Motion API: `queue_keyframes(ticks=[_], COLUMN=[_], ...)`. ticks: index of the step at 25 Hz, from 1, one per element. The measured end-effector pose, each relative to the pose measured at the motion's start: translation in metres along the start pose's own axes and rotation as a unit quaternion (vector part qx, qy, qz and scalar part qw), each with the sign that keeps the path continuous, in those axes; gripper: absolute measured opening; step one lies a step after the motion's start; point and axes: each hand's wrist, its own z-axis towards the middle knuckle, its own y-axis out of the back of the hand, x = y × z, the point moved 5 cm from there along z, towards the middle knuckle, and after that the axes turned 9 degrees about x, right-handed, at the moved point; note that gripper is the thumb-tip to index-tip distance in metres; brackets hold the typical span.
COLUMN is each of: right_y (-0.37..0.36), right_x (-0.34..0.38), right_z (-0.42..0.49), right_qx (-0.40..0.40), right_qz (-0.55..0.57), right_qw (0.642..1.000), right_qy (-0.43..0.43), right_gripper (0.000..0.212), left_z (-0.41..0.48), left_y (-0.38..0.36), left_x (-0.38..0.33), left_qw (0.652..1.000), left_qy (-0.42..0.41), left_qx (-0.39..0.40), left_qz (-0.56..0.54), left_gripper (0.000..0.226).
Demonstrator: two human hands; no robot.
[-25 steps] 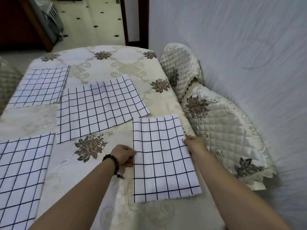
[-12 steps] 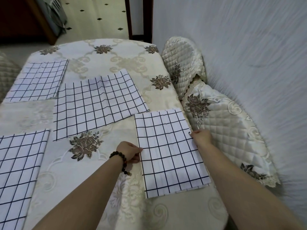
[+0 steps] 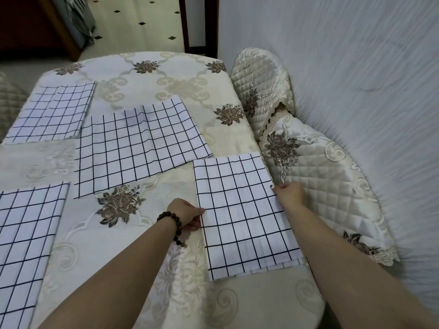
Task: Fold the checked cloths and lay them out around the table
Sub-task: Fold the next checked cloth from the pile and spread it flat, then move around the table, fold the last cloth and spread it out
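A folded white cloth with black checks (image 3: 242,214) lies near the table's right edge. My left hand (image 3: 187,214), a bead bracelet on its wrist, pinches the cloth's left edge. My right hand (image 3: 288,194) grips its right edge, just over the table rim. A larger checked cloth (image 3: 142,148) lies flat in the middle, its near corner touching the folded one. Another folded cloth (image 3: 52,112) sits at the far left. A third (image 3: 26,233) lies at the near left, partly cut off by the frame.
The oval table wears a cream floral tablecloth (image 3: 147,233). Two chairs with quilted cream covers (image 3: 327,186) stand tight between the table's right side and a white wall (image 3: 356,67). A doorway and tiled floor lie beyond the far end.
Both hands have slid the folded cloth a little to the right and turned it slightly, so its right edge now sits at the table rim.
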Motion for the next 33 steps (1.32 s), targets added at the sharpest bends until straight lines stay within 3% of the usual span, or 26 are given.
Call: queue_keyframes(ticks=[6, 10, 14, 18, 21, 27, 33], right_y=[0.004, 0.018, 0.028, 0.028, 0.022, -0.020, -0.122], right_x=[0.002, 0.007, 0.016, 0.040, 0.052, 0.081, 0.133], right_z=[-0.006, -0.016, -0.032, -0.078, -0.124, -0.204, -0.280], right_qx=[-0.007, -0.017, -0.035, 0.016, 0.058, 0.135, 0.284], right_qz=[-0.032, -0.034, 0.134, 0.326, 0.403, 0.381, 0.287], right_qw=[0.999, 0.999, 0.990, 0.943, 0.909, 0.902, 0.888], right_qy=[-0.003, 0.015, 0.035, 0.066, 0.090, 0.152, 0.220], right_gripper=[0.027, 0.023, 0.028, 0.021, 0.019, 0.022, 0.024], left_z=[-0.007, -0.019, -0.043, -0.087, -0.120, -0.191, -0.270], left_y=[0.008, 0.024, 0.047, 0.068, 0.085, 0.121, 0.170], left_x=[0.003, -0.006, -0.025, -0.030, -0.017, 0.045, 0.141], left_qw=[1.000, 0.993, 0.970, 0.939, 0.919, 0.887, 0.835], left_qy=[0.006, -0.054, -0.158, -0.243, -0.280, -0.314, -0.284], left_qx=[0.001, -0.056, -0.094, -0.121, -0.145, -0.220, -0.351], left_qz=[-0.014, -0.083, -0.158, -0.211, -0.238, -0.257, -0.314], left_gripper=[0.023, 0.028, 0.032, 0.030, 0.028, 0.030, 0.030])
